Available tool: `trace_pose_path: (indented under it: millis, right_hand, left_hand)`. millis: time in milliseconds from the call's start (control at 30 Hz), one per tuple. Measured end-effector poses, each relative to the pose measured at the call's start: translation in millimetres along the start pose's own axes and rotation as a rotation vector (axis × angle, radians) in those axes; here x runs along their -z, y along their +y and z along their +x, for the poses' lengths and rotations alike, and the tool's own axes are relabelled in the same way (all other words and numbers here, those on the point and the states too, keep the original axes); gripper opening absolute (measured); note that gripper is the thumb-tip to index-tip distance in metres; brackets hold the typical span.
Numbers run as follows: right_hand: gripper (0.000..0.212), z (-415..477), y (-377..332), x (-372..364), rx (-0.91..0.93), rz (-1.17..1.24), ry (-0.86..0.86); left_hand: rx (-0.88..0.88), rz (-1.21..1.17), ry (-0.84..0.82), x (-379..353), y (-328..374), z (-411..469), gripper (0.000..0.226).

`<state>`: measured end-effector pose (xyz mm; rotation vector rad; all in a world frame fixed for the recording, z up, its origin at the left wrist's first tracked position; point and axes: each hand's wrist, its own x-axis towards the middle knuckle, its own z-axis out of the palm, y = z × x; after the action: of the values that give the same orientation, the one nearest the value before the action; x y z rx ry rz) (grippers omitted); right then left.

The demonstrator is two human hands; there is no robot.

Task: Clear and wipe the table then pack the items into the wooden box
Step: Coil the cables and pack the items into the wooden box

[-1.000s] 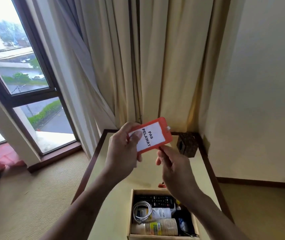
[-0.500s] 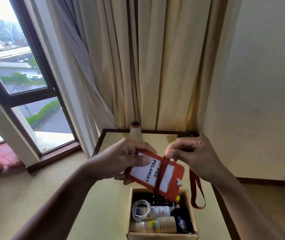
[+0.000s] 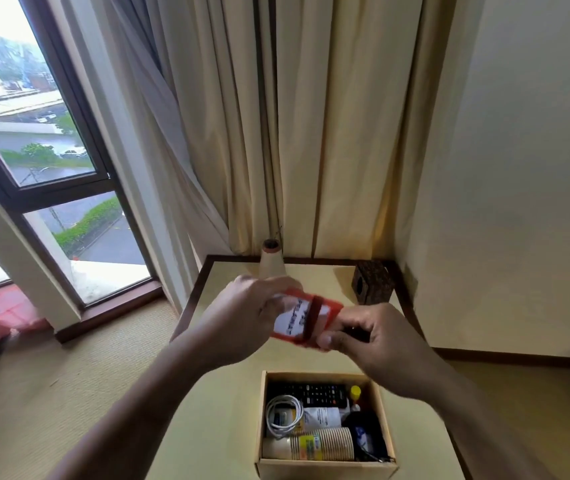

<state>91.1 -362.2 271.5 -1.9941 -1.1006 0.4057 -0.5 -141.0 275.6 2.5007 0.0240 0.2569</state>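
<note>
Corner table [image 3: 235,403] set against curtains [image 3: 311,133] and a plain wall, with a window [image 3: 44,161] far out beyond my left hand [image 3: 242,317]. Both hands are raised over the table, the box [image 3: 261,417] lying below them and nearer to me. The left hand curls over one end of the red pass [image 3: 292,323]. My right hand [image 3: 377,337] pinches the other end between thumb and curled fingers, where a dark red strap [image 3: 313,317] crosses the card face. Blur hides whether those fingers hold strap, card or both. The step, as I judge it, is winding the strap round the pass so that it packs flat. I would lay the turns snug and side by side, trap the loose end under the left thumb, then lower the bundle. The box holds a remote [image 3: 307,393], a cable [image 3: 283,414] and cups [image 3: 325,444], so the pass should go flat on top, not wedged on edge. A cone [image 3: 271,259] stands beyond the left hand, a dark cube [image 3: 373,282] beyond the right.
</note>
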Motion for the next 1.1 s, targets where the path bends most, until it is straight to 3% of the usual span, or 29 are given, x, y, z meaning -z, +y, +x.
trace_pose_path:
  millis: [100, 200, 300, 367, 433, 500, 567, 667, 800, 900, 967, 1100]
  right_hand:
    - [0.018, 4, -3, 18, 0.038, 0.026, -0.019]
    - [0.013, 6, -7, 19, 0.12, 0.239, 0.054]
    - [0.024, 8, -5, 3, 0.087, 0.611, 0.248]
    - [0.046, 8, 0, -14, -0.02, 0.632, 0.37]
    - [0.038, 7, 2, -29, -0.082, 0.638, 0.41]
    - [0.02, 3, 3, -37, -0.115, 0.692, 0.417]
    - [0.019, 1, 5, -40, -0.133, 0.623, 0.441]
    - [0.02, 2, 6, -38, -0.258, 0.634, 0.474]
    - [0.031, 9, 5, -13, -0.464, 1.143, 0.388]
    - [0.039, 6, 15, 5, -0.512, 1.337, 0.269]
    - [0.046, 2, 26, 11, -0.557, 1.264, 0.21]
    - [0.027, -3, 49, 3, -0.596, 0.759, 0.19]
  left_hand:
    - [-0.022, -0.24, -0.346, 13, 2, -1, 0.016]
    - [-0.108, -0.554, -0.461, 19, 0, -3, 0.02]
    - [-0.104, -0.919, -0.344, 11, 6, -7, 0.022]
    - [-0.026, -1.128, -0.171, -3, 15, -10, 0.024]
    - [0.065, -1.241, 0.076, -18, 22, -10, 0.024]
    - [0.089, -1.129, 0.373, -32, 26, -8, 0.017]
    - [0.001, -0.693, 0.648, -46, 22, -7, 0.014]
    - [-0.251, -0.168, 0.796, -66, 7, -9, 0.018]
    - [-0.435, 0.147, 0.732, -92, -10, -15, 0.022]
    - [-0.482, 0.238, 0.65, -116, -25, -18, 0.025]
    - [-0.499, 0.259, 0.598, -132, -39, -20, 0.027]
    - [-0.481, 0.264, 0.415, -158, -52, -19, 0.045]
